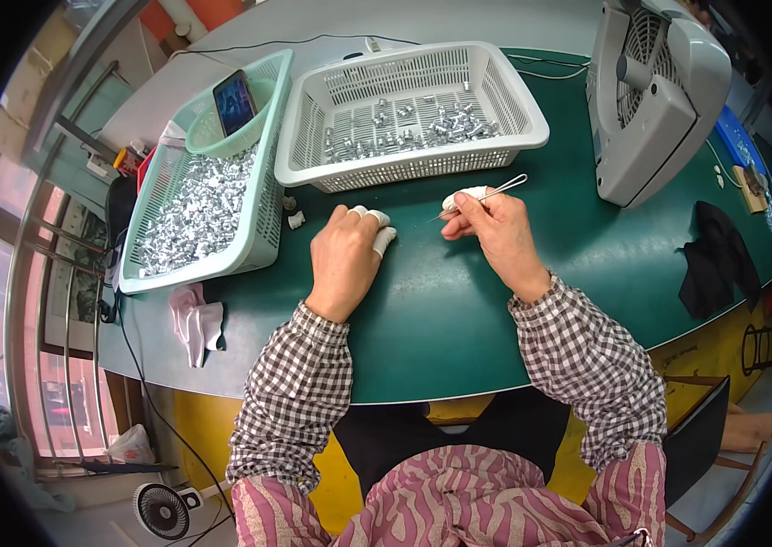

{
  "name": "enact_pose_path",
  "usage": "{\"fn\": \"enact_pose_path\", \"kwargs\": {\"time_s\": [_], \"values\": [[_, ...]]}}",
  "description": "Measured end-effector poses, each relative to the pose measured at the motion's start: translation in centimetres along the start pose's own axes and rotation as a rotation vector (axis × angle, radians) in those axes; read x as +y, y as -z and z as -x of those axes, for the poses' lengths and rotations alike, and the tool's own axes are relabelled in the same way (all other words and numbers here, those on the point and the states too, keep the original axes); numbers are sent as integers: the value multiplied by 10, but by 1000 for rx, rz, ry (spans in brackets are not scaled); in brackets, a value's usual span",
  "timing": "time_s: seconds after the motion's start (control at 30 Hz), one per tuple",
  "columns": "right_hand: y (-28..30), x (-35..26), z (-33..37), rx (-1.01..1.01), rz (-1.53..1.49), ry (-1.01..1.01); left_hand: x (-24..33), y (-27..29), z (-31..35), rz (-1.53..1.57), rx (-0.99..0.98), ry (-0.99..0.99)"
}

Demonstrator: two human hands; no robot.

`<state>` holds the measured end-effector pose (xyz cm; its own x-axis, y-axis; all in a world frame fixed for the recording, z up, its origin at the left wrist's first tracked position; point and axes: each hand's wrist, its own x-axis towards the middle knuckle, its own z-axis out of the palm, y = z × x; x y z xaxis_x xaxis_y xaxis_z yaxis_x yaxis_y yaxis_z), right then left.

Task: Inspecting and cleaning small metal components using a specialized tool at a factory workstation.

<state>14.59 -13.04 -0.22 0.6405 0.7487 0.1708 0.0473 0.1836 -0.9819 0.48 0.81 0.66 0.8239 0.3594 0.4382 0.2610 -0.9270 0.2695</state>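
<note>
My right hand (pixel 495 235) pinches a thin metal pick (pixel 512 184) with a looped wire handle, and its fine point reaches left toward my other hand. White covers wrap some of the fingertips on both hands. Resting over the green tabletop (pixel 432 337), my left hand (pixel 345 260) has its fingers curled together; whatever they hold, if anything, is hidden. Beyond both hands stands a white slotted basket (pixel 413 166) with small silvery metal parts (pixel 463 126) scattered inside. To the left, a pale green basket (pixel 263 246) is heaped with more shiny metal parts (pixel 199 214).
A phone (pixel 235 102) leans in a small green bowl (pixel 249 144) on the left basket. A grey fan (pixel 650 109) stands at the right, near a black cloth (pixel 719 260). A pinkish cloth (pixel 195 319) hangs at the left edge. Small white scraps (pixel 296 220) lie between baskets.
</note>
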Motion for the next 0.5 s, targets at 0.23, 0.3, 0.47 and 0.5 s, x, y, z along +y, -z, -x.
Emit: {"fn": "enact_pose_path", "kwargs": {"time_s": [0.23,0.3,0.47,0.5], "values": [[-3,0,-2,-17,22,5,0,11,-2,-79,-19,-52],[-1,4,0,-26,112,13,2,18,-14,-68,131,-102],[-2,4,-1,-19,72,4,2,38,-58,-90,408,-178],[-2,3,0,-40,56,12,-4,37,-63,-116,413,-170]]}}
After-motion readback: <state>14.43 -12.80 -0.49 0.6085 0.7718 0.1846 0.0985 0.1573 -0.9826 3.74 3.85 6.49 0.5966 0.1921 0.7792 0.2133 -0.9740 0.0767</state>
